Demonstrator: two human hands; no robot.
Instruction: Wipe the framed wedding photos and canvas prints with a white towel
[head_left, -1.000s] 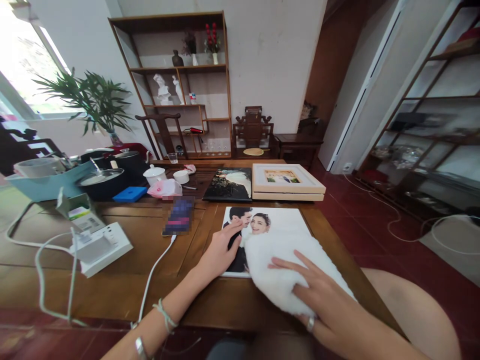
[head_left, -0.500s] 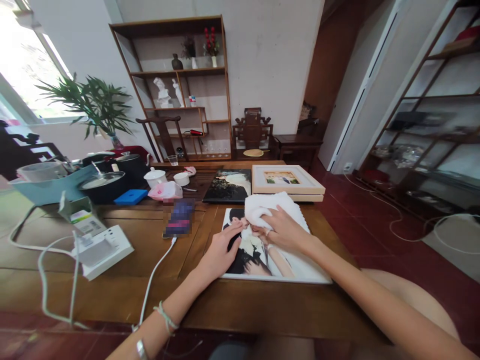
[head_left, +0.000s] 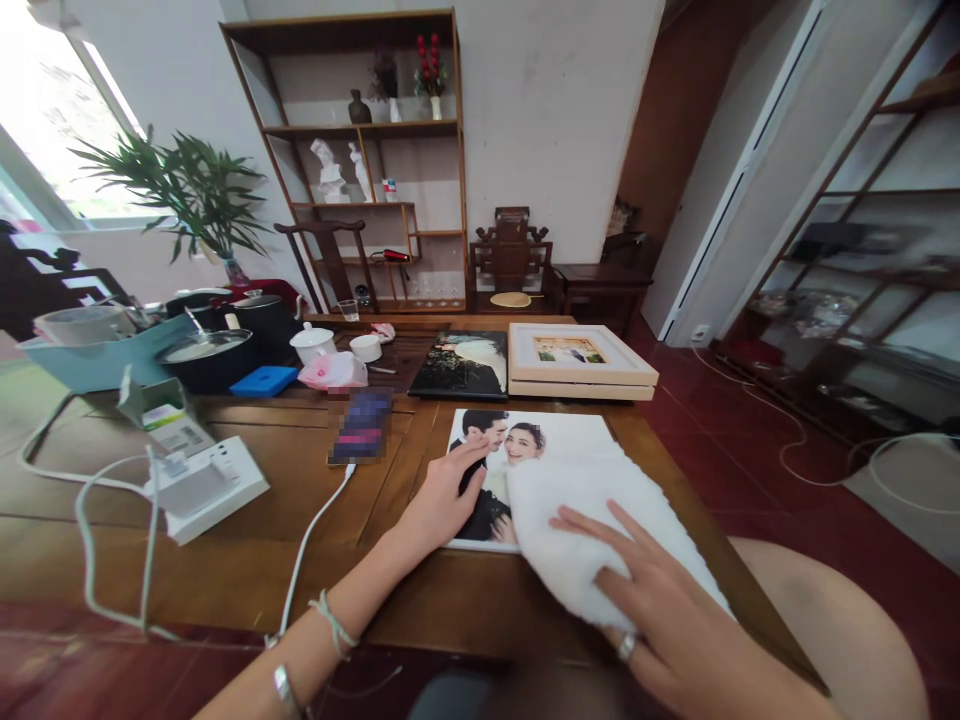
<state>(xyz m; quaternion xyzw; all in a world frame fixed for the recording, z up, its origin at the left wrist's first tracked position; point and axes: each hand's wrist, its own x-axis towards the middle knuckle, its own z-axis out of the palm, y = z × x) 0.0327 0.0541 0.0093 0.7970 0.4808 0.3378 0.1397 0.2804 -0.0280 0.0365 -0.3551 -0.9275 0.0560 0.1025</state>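
A mounted photo print [head_left: 577, 425] of a couple lies flat on the wooden table, close to its front edge. My left hand [head_left: 442, 495] rests on the print's left side, fingers stretched out and thumb apart, pressing without wrapping around it. Over the print's lower right part spreads a white towel [head_left: 592, 490]. My right hand [head_left: 637, 570] presses down on the towel and grips it, some fingers extended over the fabric and another bent into it. The towel hides the lower right corner of the print and reaches past the table's edge.
Behind the print lie a dark photo panel [head_left: 469, 365] and stacked pale frames [head_left: 645, 380]. A phone [head_left: 361, 425] with a white cable [head_left: 304, 550] is left of my left hand. Farther left are an opened white box [head_left: 217, 490], a blue box [head_left: 264, 381] and pots [head_left: 210, 355].
My right hand has drawn the towel down and toward me, from the print's upper middle to its lower right. The pictured faces are now uncovered. My left hand stays nearly in place.
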